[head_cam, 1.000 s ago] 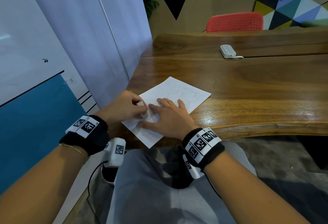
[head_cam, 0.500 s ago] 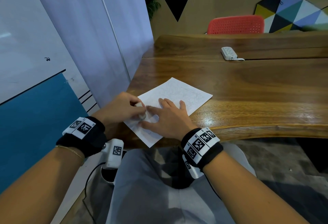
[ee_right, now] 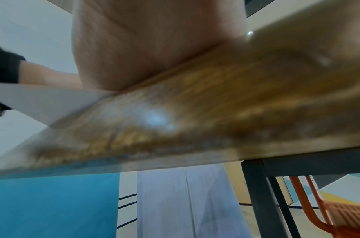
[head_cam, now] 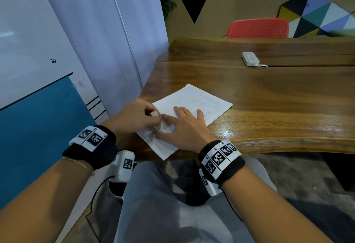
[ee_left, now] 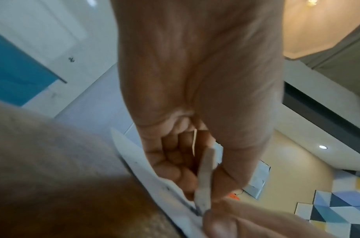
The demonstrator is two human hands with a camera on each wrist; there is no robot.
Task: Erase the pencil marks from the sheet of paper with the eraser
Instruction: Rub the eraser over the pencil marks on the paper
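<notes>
A white sheet of paper [head_cam: 199, 102] with faint pencil scribbles lies at the near left corner of the wooden table [head_cam: 269, 96]. My left hand [head_cam: 138, 117] grips a whitish eraser [head_cam: 156, 120], its lower end pressed on the sheet's near part. In the left wrist view the eraser [ee_left: 204, 182] stands almost upright between thumb and curled fingers, touching the paper [ee_left: 134, 154]. My right hand [head_cam: 182, 127] lies flat on the sheet with fingers spread, just right of the eraser. The right wrist view shows only my palm [ee_right: 150, 48] on the table edge and a strip of paper [ee_right: 42, 99].
A white power strip [head_cam: 250, 58] with its cable lies farther back on the table. A red chair [head_cam: 258, 28] stands behind the table. A white and blue wall panel [head_cam: 38, 89] runs close along the left. My lap is right below the table's near edge.
The left hand with the eraser has shifted only slightly over the same near spot of the sheet. The right hand stays flat on the paper.
</notes>
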